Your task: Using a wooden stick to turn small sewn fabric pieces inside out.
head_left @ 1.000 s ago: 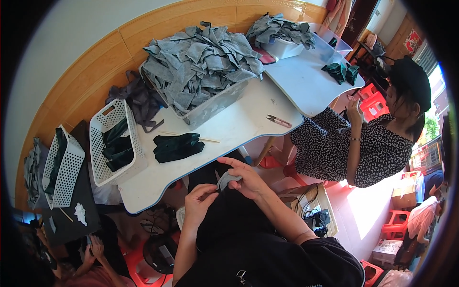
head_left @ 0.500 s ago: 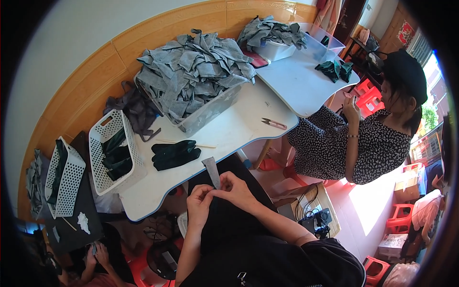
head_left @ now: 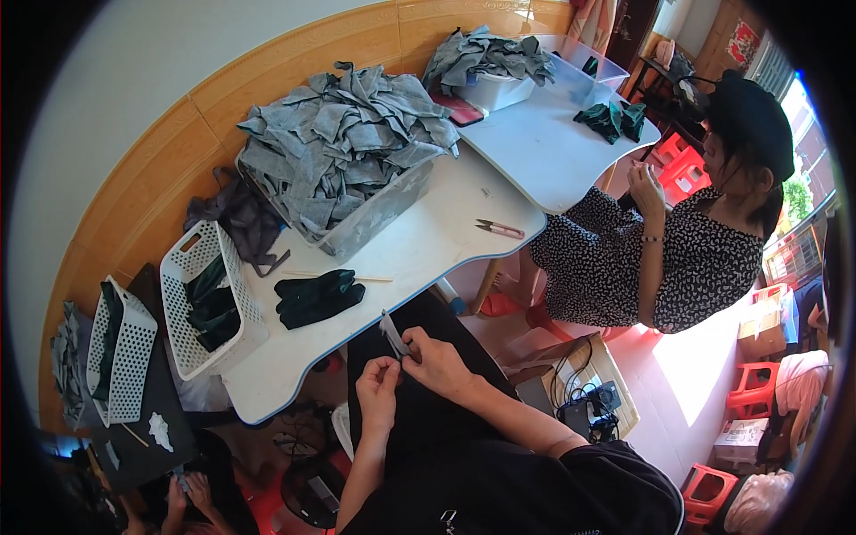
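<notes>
My left hand (head_left: 378, 390) and my right hand (head_left: 434, 359) meet just below the near edge of the white table (head_left: 419, 250), over my dark lap. Both pinch a small grey strip of fabric (head_left: 391, 333) that stands upright between the fingertips. A folded pile of dark green cloth pieces (head_left: 317, 297) lies on the table a little beyond my hands, with a thin wooden stick (head_left: 370, 279) beside it.
A clear bin heaped with grey cloth pieces (head_left: 343, 152) fills the table's far side. A white perforated basket (head_left: 203, 299) with dark pieces stands at left. Pink-handled snips (head_left: 498, 228) lie near the right edge. A seated person in a dotted dress (head_left: 651, 259) is at right.
My hands have drawn together and lower, toward my lap, still holding the grey strip, which now stands more upright between both sets of fingertips.
</notes>
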The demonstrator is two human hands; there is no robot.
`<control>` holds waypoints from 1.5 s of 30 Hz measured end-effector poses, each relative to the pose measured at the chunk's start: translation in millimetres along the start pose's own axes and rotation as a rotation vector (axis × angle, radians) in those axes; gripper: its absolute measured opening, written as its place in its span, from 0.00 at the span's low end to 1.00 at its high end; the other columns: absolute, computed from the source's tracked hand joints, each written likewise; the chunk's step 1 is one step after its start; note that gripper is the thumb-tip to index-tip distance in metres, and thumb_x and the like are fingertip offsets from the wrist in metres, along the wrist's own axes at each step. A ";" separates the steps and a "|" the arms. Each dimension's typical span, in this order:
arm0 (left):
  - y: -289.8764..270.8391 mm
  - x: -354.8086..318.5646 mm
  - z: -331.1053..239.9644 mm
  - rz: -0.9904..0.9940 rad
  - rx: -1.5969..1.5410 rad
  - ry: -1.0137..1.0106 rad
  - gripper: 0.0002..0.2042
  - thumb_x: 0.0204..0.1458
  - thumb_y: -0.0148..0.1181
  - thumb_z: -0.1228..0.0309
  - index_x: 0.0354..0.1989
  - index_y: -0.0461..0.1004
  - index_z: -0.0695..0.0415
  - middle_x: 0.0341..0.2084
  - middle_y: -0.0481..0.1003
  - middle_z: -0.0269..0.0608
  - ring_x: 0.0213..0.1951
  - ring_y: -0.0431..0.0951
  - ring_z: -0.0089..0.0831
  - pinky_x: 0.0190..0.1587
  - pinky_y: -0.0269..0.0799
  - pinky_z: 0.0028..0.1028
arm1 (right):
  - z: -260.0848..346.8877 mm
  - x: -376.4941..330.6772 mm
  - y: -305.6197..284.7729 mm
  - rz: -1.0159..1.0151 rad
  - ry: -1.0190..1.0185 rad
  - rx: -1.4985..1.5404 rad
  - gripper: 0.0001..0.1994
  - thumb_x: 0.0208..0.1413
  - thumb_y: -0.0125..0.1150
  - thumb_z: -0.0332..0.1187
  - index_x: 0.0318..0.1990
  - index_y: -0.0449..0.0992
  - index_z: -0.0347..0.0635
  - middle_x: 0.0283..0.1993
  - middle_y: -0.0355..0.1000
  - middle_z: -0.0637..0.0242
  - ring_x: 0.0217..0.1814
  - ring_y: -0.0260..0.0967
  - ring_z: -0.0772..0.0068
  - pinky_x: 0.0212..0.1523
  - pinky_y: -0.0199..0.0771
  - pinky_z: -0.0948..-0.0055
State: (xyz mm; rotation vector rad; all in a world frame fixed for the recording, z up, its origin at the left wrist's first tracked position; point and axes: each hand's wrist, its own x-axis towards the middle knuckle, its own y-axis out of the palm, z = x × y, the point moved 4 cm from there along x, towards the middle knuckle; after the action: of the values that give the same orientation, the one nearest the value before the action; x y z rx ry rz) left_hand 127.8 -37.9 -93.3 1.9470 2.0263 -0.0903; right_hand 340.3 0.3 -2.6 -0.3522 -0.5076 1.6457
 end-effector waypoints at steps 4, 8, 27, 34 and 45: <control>10.2 -2.5 -4.6 0.025 -0.014 -0.012 0.05 0.88 0.77 0.72 0.60 0.92 0.60 0.47 0.91 0.30 0.47 0.88 0.19 0.54 0.85 0.26 | 0.9 1.0 -2.7 -0.157 -0.251 -0.069 0.16 0.79 0.80 0.26 0.69 0.87 0.38 0.53 0.92 0.48 0.52 0.96 0.43 0.53 0.96 0.49; 12.4 2.9 -15.9 -0.015 -0.289 -0.163 0.06 0.88 0.79 0.69 0.62 0.93 0.58 0.51 0.95 0.35 0.49 0.94 0.26 0.57 0.92 0.32 | -5.7 4.3 -7.2 -0.148 -0.169 0.106 0.11 0.80 0.79 0.25 0.65 0.92 0.37 0.55 0.91 0.48 0.54 0.95 0.46 0.55 0.95 0.54; 48.4 9.9 -26.5 0.061 -0.465 -0.445 0.11 0.80 0.88 0.71 0.65 0.95 0.55 0.58 0.97 0.35 0.52 0.94 0.25 0.52 0.85 0.28 | -27.5 6.2 -10.0 -0.070 0.050 0.236 0.14 0.76 0.82 0.28 0.64 0.89 0.38 0.68 0.81 0.56 0.70 0.83 0.53 0.68 0.88 0.58; 62.5 22.5 -25.8 0.083 -0.445 -0.472 0.12 0.84 0.86 0.62 0.66 0.93 0.51 0.50 0.94 0.27 0.49 0.90 0.22 0.52 0.82 0.28 | -40.1 12.4 -12.4 -0.137 0.001 0.296 0.15 0.77 0.79 0.25 0.67 0.93 0.38 0.71 0.84 0.59 0.73 0.84 0.53 0.71 0.87 0.59; 34.4 46.6 -15.5 0.235 -0.186 -0.415 0.23 0.89 0.78 0.45 0.72 0.89 0.51 0.54 0.92 0.29 0.55 0.95 0.29 0.58 0.96 0.43 | -35.1 29.8 -8.6 -0.005 -0.026 0.281 0.15 0.80 0.78 0.29 0.67 0.94 0.37 0.74 0.83 0.60 0.80 0.81 0.53 0.83 0.83 0.56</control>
State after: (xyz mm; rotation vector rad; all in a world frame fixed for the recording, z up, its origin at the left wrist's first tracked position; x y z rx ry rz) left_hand 157.9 13.2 -85.4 1.8509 1.4808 -0.2211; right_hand 361.2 34.8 -26.3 -0.1219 -0.2902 1.6918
